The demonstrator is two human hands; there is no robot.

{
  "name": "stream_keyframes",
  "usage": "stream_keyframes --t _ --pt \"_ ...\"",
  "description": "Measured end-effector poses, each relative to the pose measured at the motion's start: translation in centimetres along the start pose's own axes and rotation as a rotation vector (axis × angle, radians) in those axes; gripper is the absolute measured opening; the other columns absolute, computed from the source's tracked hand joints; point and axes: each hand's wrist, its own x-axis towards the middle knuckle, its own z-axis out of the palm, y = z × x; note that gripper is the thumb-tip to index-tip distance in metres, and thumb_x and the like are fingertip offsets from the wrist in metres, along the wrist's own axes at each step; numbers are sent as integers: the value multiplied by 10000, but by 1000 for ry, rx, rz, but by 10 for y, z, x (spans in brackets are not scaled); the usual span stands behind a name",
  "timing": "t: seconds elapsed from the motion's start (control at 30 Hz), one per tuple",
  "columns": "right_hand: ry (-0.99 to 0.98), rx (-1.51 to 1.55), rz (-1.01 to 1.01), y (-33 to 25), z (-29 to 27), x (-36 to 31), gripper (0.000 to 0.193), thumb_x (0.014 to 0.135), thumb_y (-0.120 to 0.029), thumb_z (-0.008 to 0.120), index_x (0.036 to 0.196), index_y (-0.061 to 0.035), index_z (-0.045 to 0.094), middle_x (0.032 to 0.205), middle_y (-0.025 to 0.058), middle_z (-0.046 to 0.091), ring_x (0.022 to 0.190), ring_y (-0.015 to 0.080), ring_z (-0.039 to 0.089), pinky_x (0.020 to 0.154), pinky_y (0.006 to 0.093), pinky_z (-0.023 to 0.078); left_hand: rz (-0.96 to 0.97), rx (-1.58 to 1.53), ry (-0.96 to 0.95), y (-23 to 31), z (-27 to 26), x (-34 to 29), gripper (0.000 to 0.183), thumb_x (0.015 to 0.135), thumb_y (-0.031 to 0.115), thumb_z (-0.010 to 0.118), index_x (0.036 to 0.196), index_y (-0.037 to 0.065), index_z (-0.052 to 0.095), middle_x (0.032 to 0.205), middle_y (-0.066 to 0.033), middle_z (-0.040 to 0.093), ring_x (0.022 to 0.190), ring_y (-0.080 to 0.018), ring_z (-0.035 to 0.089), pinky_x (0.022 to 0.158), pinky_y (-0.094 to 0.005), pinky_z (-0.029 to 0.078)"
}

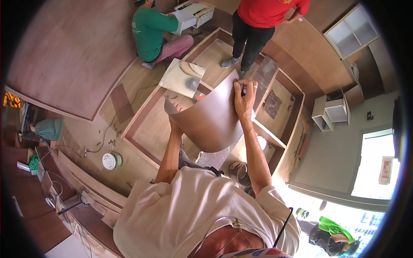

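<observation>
Smooth brown sheet point(213, 122), softly glossy

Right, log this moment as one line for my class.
left hand: holding brown sheet, left side | right hand: holding its right edge | sheet state: curved, raised | background: wooden frame

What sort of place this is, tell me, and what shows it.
Probably a carpentry workshop or a room being fitted out: a large wooden frame, a big brown board and a bent brown sheet.
</observation>
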Motion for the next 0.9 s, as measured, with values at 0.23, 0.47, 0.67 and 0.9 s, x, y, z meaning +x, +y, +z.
stream_keyframes --t 0.23,0.47,0.67,0.9 --pt "-285 -57 316 30 4 -62 462 941 -415 596 1223 -49 626 1209 199 610 1146 365 572 1004 438 417 107 455 -86 15 14 -34 484 966 245 589 1356 -12 464 1364 -156 496 1246 -266 497 1030 -408 440" --pt "-549 242 479 -5 -22 -105 628 967 -474 518 1411 -34 454 1380 211 518 1299 320 488 1093 403 354 -393 -399 -256 91 35 -45 542 977 328 549 1387 -5 430 1385 -151 481 1278 -257 469 1054 -400 412" --pt "-587 403 556 -10 -47 -122 892 833 -661 606 1450 -61 375 1428 218 472 1343 378 440 1129 444 319 -907 -1275 -295 168 34 -35 596 987 400 515 1414 2 400 1404 -147 468 1305 -249 445 1075 -394 388" --pt "-389 261 418 -40 -98 -139 955 742 -660 700 1428 -61 415 1504 200 393 1422 379 335 1190 517 208 -1273 -1558 -353 228 55 -18 661 998 483 475 1446 9 366 1425 -142 453 1336 -241 417 1098 -387 359"
